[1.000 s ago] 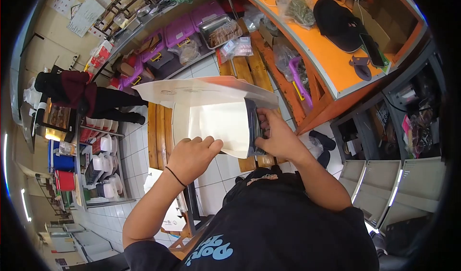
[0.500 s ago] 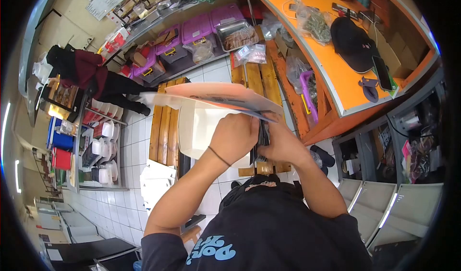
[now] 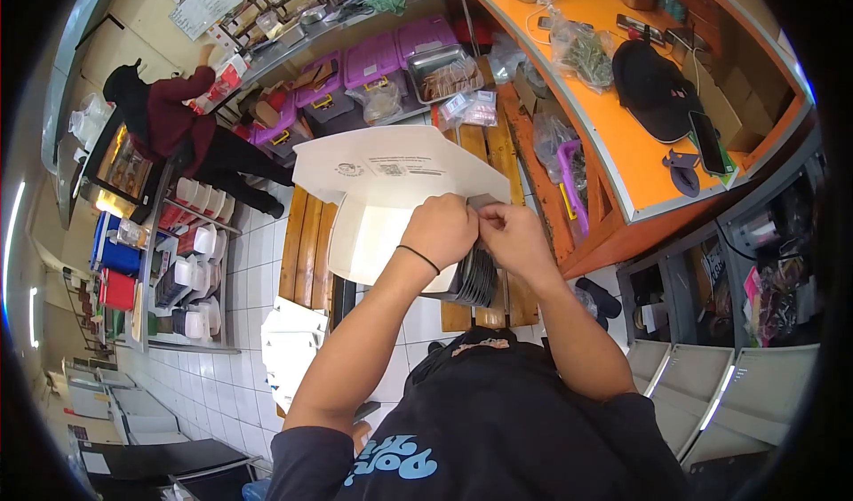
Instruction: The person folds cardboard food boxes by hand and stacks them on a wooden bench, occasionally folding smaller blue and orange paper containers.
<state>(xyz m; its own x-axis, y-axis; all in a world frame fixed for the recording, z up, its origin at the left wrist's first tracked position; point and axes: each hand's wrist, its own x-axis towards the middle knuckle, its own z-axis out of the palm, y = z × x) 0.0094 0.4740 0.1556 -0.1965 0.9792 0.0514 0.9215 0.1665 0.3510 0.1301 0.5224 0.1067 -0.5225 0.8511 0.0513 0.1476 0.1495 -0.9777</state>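
In front of me is a partly folded white cardboard box point(image 3: 362, 230). Its printed flap point(image 3: 409, 156) stands up at the far side. My left hand point(image 3: 444, 231) is closed on the box's right edge near the flap's corner. Close beside it, my right hand point(image 3: 513, 239) pinches the same corner with thumb and fingers; the fingertips of both hands partly hide the fold. Below my hands, a stack of dark, thin-edged pieces point(image 3: 474, 279) stands on the slatted wooden bench point(image 3: 505, 310).
White folded cardboard pieces point(image 3: 293, 337) lie at the bench's left. An orange counter point(image 3: 613, 137) on the right holds a black cap point(image 3: 653, 92) and a phone point(image 3: 706, 141). A co-worker point(image 3: 182, 123) stands at the far left by shelves of containers point(image 3: 191, 270). Purple-lidded bins point(image 3: 369, 61) sit beneath the back counter.
The box's flap has swung from nearly edge-on to facing me, showing its print. My hands have moved slightly up to its corner. The co-worker has raised an arm toward the back counter.
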